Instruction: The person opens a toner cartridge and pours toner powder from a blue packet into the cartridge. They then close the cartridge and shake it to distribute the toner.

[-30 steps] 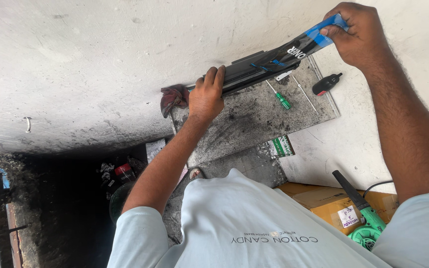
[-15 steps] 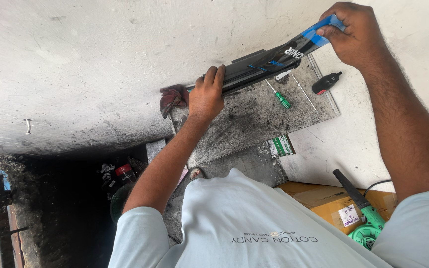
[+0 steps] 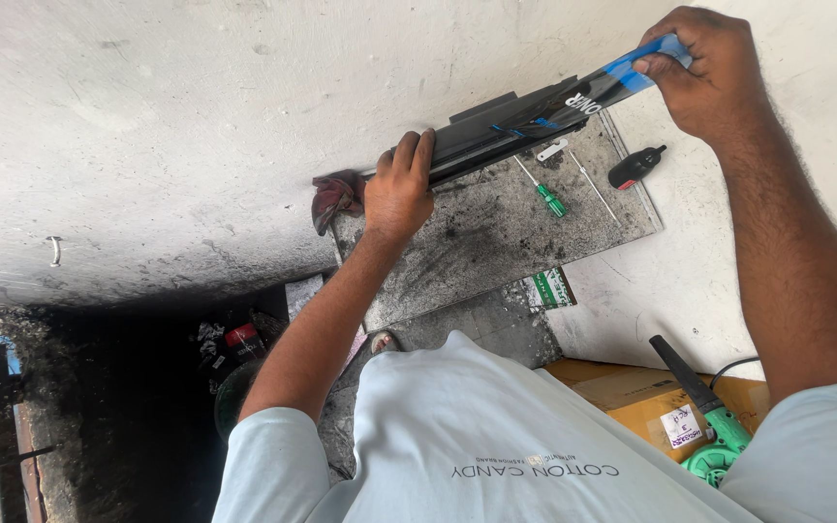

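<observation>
A long black cartridge (image 3: 481, 131) lies along the far edge of a dusty grey metal sheet (image 3: 496, 242). My left hand (image 3: 397, 189) grips the cartridge near its left end. Its right end sits in a black and blue plastic wrapper (image 3: 583, 95). My right hand (image 3: 704, 73) pinches the blue end of that wrapper, raised above the sheet's far right corner.
On the sheet lie a green-handled screwdriver (image 3: 546, 197), a thin metal rod (image 3: 595, 189) and a small black tool (image 3: 635, 167). A red rag (image 3: 336, 197) sits at the sheet's left corner. A green power tool (image 3: 714, 441) rests on a cardboard box (image 3: 622, 397). A dark gap (image 3: 99, 407) lies at the left.
My right hand and the wrapper's blue end have shifted slightly. My left hand keeps the same grip on the cartridge.
</observation>
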